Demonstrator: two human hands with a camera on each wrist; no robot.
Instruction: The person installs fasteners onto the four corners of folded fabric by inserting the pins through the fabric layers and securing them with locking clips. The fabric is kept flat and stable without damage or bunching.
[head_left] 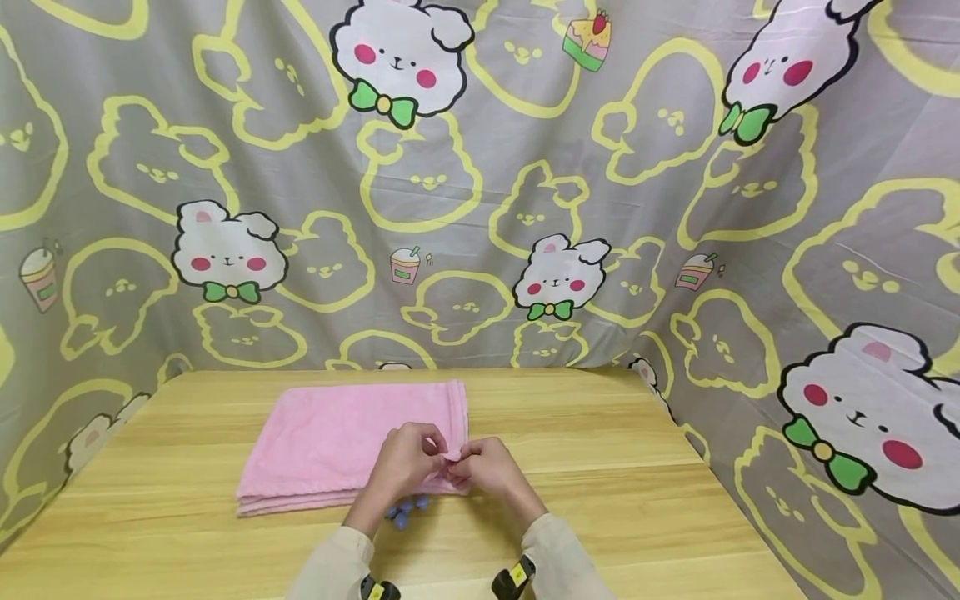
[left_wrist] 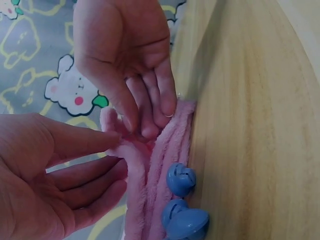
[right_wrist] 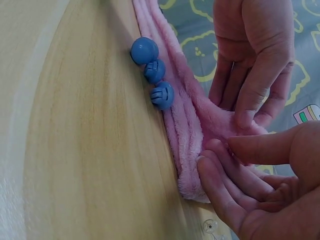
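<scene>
Head view: a pink cloth (head_left: 330, 429) lies folded on the counter (head_left: 615, 475), layers stacked. At its near right corner, the left hand (head_left: 407, 461) pinches the upper layer while the right hand (head_left: 491, 468) pinches fabric just beside it, presumably to part the fold; buried fingertips leave the exact hold uncertain. Blue pieces (head_left: 406, 506) sit by the near edge, perhaps for easy reach.

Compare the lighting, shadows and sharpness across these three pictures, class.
Head view: brightest, the pink cloth lit fairly evenly, the blue pieces small and indistinct; left wrist view: dimmer, a shadow streak on the table near the top; right wrist view: also dim, blue pieces clearer.
</scene>
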